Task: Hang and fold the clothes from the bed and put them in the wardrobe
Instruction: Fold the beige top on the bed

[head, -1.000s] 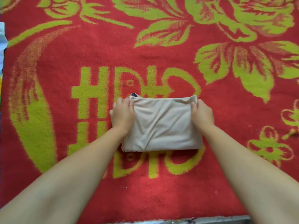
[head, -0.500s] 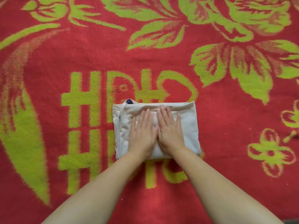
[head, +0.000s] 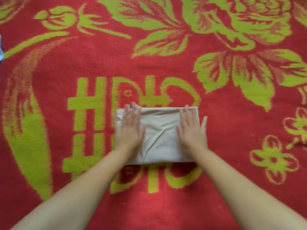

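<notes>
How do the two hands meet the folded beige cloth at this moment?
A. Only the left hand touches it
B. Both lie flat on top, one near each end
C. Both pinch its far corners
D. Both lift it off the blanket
B: the left hand and the right hand rest with straight fingers on the folded beige cloth, which lies on the red blanket.

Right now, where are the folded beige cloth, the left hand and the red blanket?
folded beige cloth (head: 160, 136), head view, bare middle.
left hand (head: 128, 130), head view, back.
red and green flowered blanket (head: 232, 163), head view, bare red part.

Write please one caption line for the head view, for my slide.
Both hands, left hand and right hand, press flat on a folded beige garment lying on a red-and-green blanket.
</notes>
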Demonstrator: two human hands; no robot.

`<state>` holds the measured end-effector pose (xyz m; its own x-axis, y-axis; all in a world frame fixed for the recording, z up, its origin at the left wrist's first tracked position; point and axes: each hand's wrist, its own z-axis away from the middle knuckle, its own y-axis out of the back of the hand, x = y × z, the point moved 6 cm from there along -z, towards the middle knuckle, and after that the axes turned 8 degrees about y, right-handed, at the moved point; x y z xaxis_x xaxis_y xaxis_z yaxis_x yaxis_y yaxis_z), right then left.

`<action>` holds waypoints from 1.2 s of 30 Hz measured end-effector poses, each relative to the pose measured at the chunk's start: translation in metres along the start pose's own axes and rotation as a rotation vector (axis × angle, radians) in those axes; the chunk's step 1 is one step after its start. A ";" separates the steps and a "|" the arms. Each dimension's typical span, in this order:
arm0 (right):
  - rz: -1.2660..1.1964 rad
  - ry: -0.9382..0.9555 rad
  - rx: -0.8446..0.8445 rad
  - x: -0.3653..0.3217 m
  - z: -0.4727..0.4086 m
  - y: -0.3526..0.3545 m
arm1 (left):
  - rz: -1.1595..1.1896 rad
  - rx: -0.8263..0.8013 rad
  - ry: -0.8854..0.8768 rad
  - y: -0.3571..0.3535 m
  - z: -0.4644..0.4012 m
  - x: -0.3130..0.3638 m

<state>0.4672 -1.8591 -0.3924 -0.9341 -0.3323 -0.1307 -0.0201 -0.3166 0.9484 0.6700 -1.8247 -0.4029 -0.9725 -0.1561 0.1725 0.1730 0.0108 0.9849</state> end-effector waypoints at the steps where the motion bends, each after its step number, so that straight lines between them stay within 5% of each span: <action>1: -0.003 0.073 -0.014 -0.024 0.011 -0.013 | -0.017 0.004 -0.162 -0.003 0.019 0.021; 3: -0.050 0.137 -0.071 -0.058 0.031 -0.038 | -0.011 -0.090 -0.281 -0.019 0.060 0.043; 8: 0.008 0.153 -0.131 -0.023 0.041 -0.063 | -0.110 -0.249 -0.114 -0.048 0.076 -0.015; 13: -0.034 -0.102 -0.258 0.060 0.065 -0.043 | -0.062 -0.386 0.354 -0.018 0.062 -0.096; 15: -0.015 -0.053 -0.196 0.060 0.071 -0.021 | -0.036 -0.232 0.217 0.008 0.055 -0.093; 17: 0.064 0.205 -0.177 0.028 0.075 -0.009 | -0.074 -0.149 -0.169 0.021 0.060 -0.051; 20: 0.154 0.405 -0.293 -0.022 0.088 -0.030 | -0.166 -0.226 -0.538 0.003 0.100 0.015; 25: 0.145 0.200 -0.177 -0.033 0.063 -0.050 | -0.200 -0.317 -0.259 -0.034 0.093 0.034; 36: 0.042 0.105 -0.285 -0.035 0.032 0.027 | -0.086 -0.533 -0.151 0.031 0.031 0.029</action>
<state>0.4882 -1.8277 -0.3529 -0.8899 -0.4354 -0.1361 0.1324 -0.5320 0.8364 0.6420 -1.7984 -0.3672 -0.9913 0.0096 0.1309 0.1084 -0.5025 0.8578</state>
